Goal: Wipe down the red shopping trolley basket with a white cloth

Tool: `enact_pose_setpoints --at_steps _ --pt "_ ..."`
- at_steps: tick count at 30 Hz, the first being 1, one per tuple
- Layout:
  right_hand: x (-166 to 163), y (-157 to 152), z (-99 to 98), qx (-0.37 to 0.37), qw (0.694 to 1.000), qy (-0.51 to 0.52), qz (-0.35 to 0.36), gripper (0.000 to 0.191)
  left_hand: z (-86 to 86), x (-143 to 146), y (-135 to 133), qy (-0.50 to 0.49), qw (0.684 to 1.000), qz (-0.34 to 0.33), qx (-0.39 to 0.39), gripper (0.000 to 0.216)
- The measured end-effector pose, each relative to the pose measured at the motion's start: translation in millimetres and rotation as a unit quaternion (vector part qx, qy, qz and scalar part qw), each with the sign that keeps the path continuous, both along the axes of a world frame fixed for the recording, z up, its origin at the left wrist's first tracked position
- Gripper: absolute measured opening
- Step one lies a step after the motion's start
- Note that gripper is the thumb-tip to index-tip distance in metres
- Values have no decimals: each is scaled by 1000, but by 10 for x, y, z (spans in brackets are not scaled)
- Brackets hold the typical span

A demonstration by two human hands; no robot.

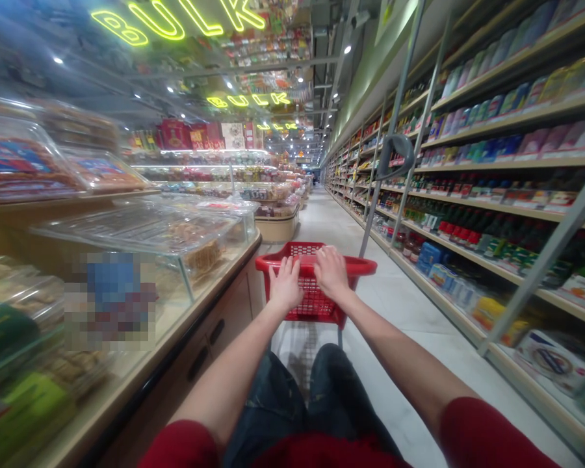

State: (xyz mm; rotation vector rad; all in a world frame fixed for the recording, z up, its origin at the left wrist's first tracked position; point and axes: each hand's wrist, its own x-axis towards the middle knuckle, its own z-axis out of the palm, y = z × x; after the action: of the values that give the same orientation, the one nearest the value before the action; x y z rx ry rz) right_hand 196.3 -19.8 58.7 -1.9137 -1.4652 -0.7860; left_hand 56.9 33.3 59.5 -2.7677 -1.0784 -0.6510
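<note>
A red plastic shopping basket with mesh sides is right in front of me, apparently on a cart. My left hand grips the near rim left of the middle, its fingers over the edge. My right hand is closed over the same rim, a little right of the middle. The basket's inside is mostly hidden by the rim and my hands. Just past its right side rises a grey pole with a dark loop grip; where the pole is fixed I cannot tell.
Along my left runs a display counter with clear bins and packaged food. Tall shelves of bottles, cans and boxes line the right. A pale floor aisle stretches ahead between them. Yellow neon BULK signs hang overhead.
</note>
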Motion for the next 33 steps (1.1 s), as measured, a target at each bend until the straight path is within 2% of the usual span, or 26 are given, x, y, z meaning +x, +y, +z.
enact_pose_setpoints --at_steps 3,6,10,12,14,18,20,22,26,29,33 --pt "-170 43 18 -22 998 -25 51 39 -7 -42 29 6 1000 -5 6 73" --pt "-10 -48 10 -19 998 -21 57 39 -18 -87 75 11 1000 -8 20 74" --pt "424 -236 -49 29 996 48 -67 37 -26 -99 100 11 1000 -8 23 75" --pt "504 -267 -80 43 991 64 -112 38 -27 -83 90 9 1000 -5 19 76" --pt "426 -236 -103 37 993 49 -96 40 -28 -65 78 6 1000 1 15 76" --pt "83 -112 -93 13 1000 -5 -6 42 -29 -59 83 13 1000 13 17 75" --pt "23 -98 -67 5 1000 -18 15 42 -26 -73 97 24 999 19 22 75" --pt "99 -140 -53 3 1000 -13 8 41 -19 -92 108 34 999 22 23 75" --pt "410 -284 -88 32 997 32 -70 40 -22 -118 102 32 999 17 26 74" --pt "413 -281 -108 52 994 50 -85 39 -40 -106 98 19 999 13 25 74" --pt "5 -98 -73 29 999 6 19 40 11 -74 71 0 1000 10 2 73"
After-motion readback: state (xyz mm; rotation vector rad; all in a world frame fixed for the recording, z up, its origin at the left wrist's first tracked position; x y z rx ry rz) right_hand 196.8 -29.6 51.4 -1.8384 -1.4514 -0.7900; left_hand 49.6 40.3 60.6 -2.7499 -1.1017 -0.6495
